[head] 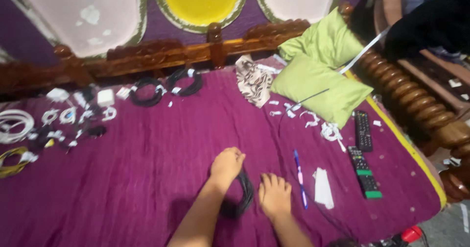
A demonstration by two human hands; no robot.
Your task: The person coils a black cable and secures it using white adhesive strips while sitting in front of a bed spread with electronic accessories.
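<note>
Hands at near edge of bed point(147, 178): left hand point(226, 166) clenched on black cable coil point(245, 193), keeping loops gathered; right hand point(274, 195) pressed flat against coil's side, fingers spread, steadying it. Blue pen point(299, 178) and white paper strip point(323, 188) just right of hands. Two remotes point(364, 154) along right edge. Green pillows point(318, 85) at far right corner. Bundled black coils point(164, 87) by headboard; white cables and chargers point(58, 117) grouped at far left, apparently sorted.

On the bedspread point(147, 168), the left hand point(226, 166) and right hand point(274, 195) flank a cable coil point(246, 190). At three o'clock lie a pen point(299, 178), then two remotes point(363, 154). Pillows point(318, 80) sit at one o'clock, bundled cables point(58, 122) at ten.
</note>
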